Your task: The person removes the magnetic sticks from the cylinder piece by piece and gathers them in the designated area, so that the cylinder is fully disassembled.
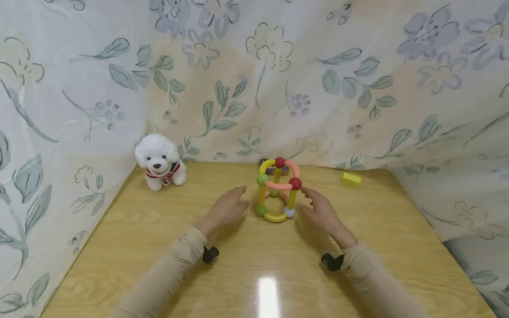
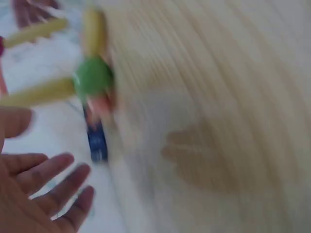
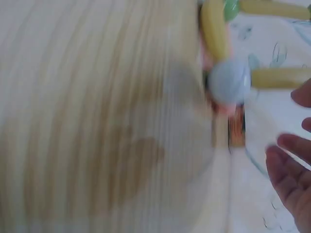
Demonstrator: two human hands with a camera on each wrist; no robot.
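Your ball-and-rod frame [image 1: 280, 186] stands upright on the bench [image 1: 119, 221], between your two grips. The left grip [image 1: 226, 207] is just left of the frame, its fingers loosely spread and clear of it. The right grip [image 1: 322, 214] is just right of the frame, also spread and pinching nothing; its foremost fingertip lies so near the red ball [image 1: 295, 183] that you cannot tell whether it touches.

Expect the frame to be light and hollow, with stiff, glossy rods that may slip a little under dry fingertips. The weak spots are probably the joints where rods meet balls; a squeeze, twist or one-sided pull could pop one apart. To lift it whole, cradle the left yellow upright [image 1: 261, 195] and the right yellow upright [image 1: 292, 199] low down, with fingers under the lower ring, rather than hoisting by the top arcs. To take it apart, pinch a ball and its neighbouring rod close to their joint.

The dark box [image 1: 284, 172] sits behind the frame, so avoid pushing it backward.
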